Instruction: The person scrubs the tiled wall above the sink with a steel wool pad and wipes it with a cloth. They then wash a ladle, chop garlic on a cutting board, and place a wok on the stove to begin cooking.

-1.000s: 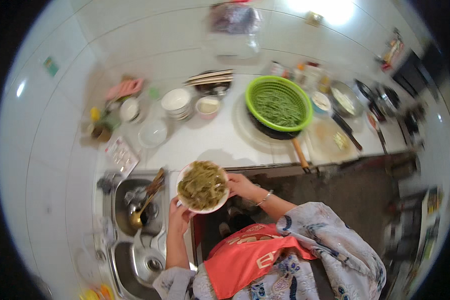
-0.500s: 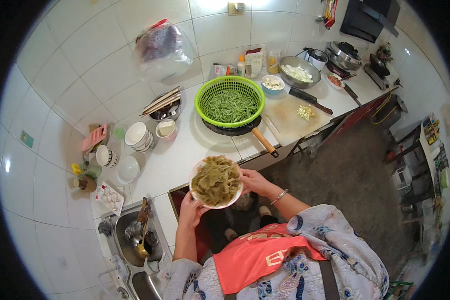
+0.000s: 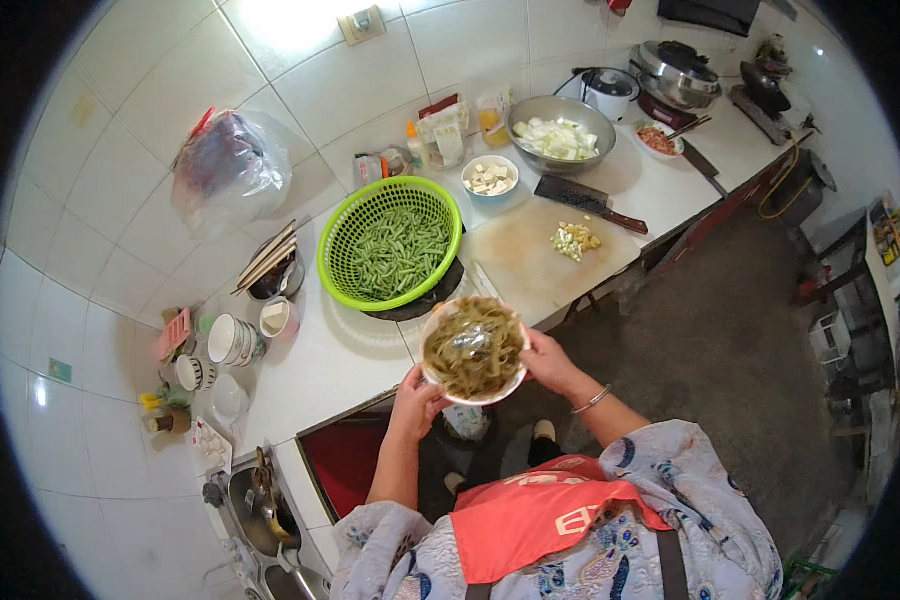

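Between my two hands I carry a white bowl with a pinkish rim, heaped with brownish-green strips that look like seaweed or pickled greens. My left hand is closed on its lower left edge, and my right hand grips its right side. The bowl is held in front of the counter's edge. Just beyond it, a bright green basket of cut green beans rests on a dark pan; the bowl hides the pan's handle.
Right of the basket lie a cutting board with chopped garlic-like bits and a cleaver. Behind them stand a bowl of white cubes and a metal basin. Stacked bowls and a sink are at left.
The bowl has moved to the right and slightly up in view, still in both hands. My view has turned rightward, so the counter things appear shifted left.
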`<state>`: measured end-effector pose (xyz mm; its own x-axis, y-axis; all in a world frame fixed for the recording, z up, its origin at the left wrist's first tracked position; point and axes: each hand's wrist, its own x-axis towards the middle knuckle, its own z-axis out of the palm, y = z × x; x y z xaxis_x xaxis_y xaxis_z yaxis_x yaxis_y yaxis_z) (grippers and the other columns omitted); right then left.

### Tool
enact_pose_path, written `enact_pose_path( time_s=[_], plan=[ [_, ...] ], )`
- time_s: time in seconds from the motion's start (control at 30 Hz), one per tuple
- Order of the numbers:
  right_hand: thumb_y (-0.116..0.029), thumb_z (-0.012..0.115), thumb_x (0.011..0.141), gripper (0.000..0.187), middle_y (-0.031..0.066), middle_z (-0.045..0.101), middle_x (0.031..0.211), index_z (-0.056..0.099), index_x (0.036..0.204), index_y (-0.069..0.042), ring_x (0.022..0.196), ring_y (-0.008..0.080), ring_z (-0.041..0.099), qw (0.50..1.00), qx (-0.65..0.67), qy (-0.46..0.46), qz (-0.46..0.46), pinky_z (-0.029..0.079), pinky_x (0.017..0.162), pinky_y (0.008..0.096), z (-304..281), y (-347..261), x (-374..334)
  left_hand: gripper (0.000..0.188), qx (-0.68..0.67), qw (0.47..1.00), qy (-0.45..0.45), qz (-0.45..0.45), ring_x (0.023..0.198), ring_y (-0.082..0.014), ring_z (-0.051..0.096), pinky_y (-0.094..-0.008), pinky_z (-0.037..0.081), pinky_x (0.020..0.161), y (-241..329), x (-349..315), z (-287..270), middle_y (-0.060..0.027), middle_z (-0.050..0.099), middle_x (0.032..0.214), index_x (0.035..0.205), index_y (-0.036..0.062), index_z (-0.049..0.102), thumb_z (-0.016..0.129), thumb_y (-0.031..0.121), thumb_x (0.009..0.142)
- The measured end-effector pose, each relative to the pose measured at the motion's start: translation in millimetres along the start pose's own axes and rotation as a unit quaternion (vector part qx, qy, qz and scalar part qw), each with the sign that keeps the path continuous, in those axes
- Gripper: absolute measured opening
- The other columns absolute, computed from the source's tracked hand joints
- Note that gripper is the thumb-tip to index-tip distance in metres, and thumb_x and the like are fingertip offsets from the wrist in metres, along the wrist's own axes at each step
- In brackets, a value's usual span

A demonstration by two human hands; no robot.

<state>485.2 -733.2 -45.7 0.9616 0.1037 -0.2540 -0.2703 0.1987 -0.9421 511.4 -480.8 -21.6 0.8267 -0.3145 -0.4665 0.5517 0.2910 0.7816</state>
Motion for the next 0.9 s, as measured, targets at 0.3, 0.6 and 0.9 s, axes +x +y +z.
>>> enact_pose_path(
  time_s=[0.3, 0.6, 0.9],
  plan=[
    [0.000, 0.041, 0.084, 0.036, 0.0102, 0.060, 0.102, 0.047, 0.119, 0.002, 0.083, 0.0186, 0.065, 0.992, 0.054, 0.117, 0.020, 0.059, 0.067, 0.0340, -119, -31, 15, 0.055, -0.049, 0.996, -0.054, -0.048, 0.099, -0.0302, 0.063, -0.0413, 0.058, 0.076, -14, 105, 106, -0.0183, 0.056, 0.119, 0.133, 0.0022, 0.039, 0.045, -0.007, 0.079],
    [0.005, 0.043, 0.081, 0.041, 0.0096, 0.060, 0.115, 0.050, 0.122, 0.006, 0.102, 0.0166, 0.058, 0.974, 0.067, 0.216, 0.019, 0.046, 0.090, 0.0298, -243, -53, 26, 0.042, 0.022, 0.982, -0.160, -0.102, 0.093, -0.0245, 0.065, -0.0373, 0.056, 0.080, -29, 212, 221, -0.0127, 0.061, 0.111, 0.127, 0.0033, 0.046, 0.052, 0.003, 0.085],
    [0.004, 0.039, 0.088, 0.042, 0.0123, 0.055, 0.123, 0.045, 0.129, 0.006, 0.110, 0.0194, 0.055, 0.937, 0.043, 0.347, 0.006, 0.043, 0.095, 0.0317, -365, -127, 22, 0.044, 0.120, 0.949, -0.266, -0.115, 0.104, -0.0241, 0.061, -0.0386, 0.054, 0.087, -23, 300, 380, -0.0117, 0.054, 0.120, 0.132, 0.0020, 0.040, 0.047, -0.001, 0.088]
  ],
)
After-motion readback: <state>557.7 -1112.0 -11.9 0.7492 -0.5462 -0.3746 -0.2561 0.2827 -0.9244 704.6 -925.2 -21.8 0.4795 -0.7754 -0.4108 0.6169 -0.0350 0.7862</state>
